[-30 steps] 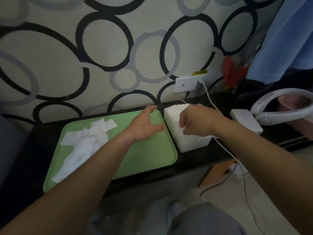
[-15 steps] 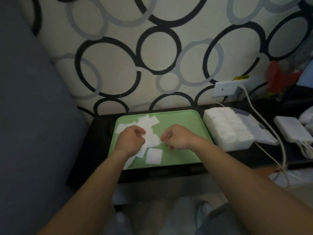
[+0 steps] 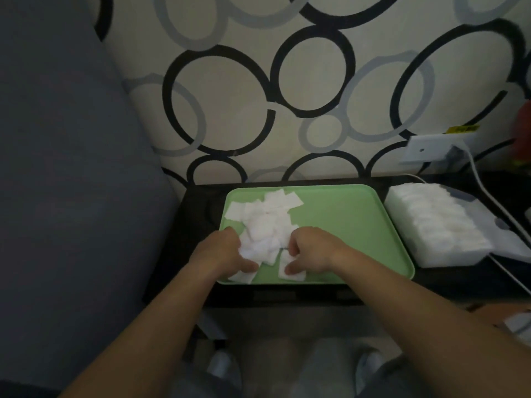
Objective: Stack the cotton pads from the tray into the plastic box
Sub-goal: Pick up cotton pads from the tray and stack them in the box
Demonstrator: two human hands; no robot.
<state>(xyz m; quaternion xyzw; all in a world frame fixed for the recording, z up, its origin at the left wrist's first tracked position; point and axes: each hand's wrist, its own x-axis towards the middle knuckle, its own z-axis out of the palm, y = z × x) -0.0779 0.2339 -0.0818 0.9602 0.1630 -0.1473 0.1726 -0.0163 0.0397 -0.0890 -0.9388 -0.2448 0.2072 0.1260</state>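
Lying as a loose white heap of thin squares, the cotton pads (image 3: 263, 225) cover the green tray (image 3: 339, 225)'s 9 o'clock half; its 3 o'clock half shows bare. Near 6 o'clock the left grip (image 3: 224, 251) and right grip (image 3: 310, 251) clench pads. Beside the tray at 3 o'clock stands the packed plastic box (image 3: 436, 225).

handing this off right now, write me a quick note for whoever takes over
Hands: the left hand and the right hand are both curled into the cotton pads, gathering some.
Things: the pads lie in a loose pile on the left half of the green tray. The plastic box sits right of the tray, open.
Done: the box already holds rows of pads.
Left: stack the tray's pile into the box.
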